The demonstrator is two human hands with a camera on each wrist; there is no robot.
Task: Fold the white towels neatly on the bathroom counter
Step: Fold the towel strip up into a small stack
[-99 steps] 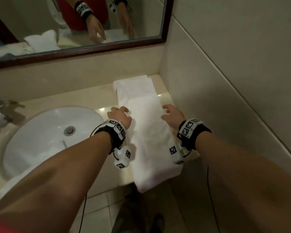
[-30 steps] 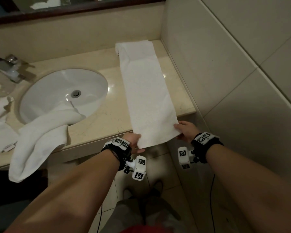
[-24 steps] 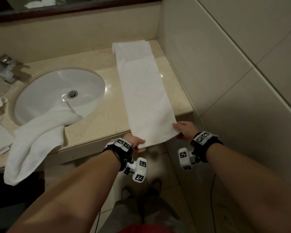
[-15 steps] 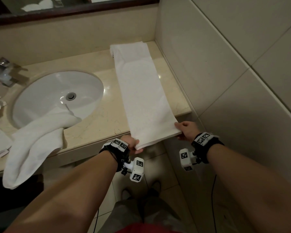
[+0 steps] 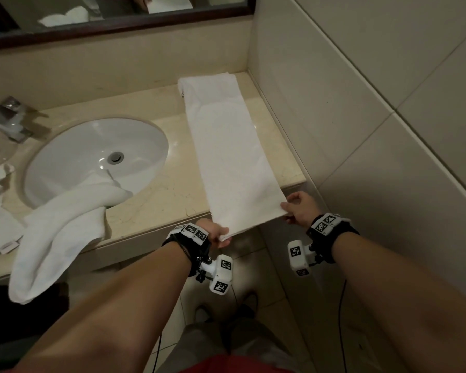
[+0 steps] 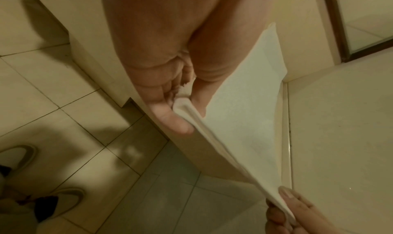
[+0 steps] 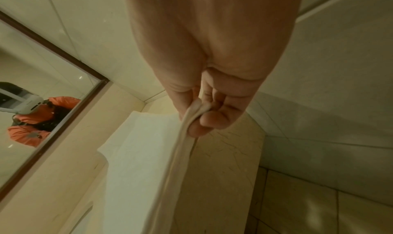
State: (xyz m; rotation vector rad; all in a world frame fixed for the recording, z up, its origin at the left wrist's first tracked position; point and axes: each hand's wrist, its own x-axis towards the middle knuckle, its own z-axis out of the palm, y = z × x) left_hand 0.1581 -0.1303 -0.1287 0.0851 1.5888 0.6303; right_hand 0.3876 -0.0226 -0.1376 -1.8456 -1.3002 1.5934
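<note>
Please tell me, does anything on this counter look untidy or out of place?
Yes. A crumpled towel lies unfolded, one end in the sink and the other hanging over the counter front edge.

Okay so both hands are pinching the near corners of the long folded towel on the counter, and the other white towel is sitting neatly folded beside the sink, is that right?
Not quite. The other white towel is not folded: the head view shows it crumpled, draped from the sink over the counter edge. The rest holds: left hand and right hand each pinch a near corner of the long folded towel.
</note>
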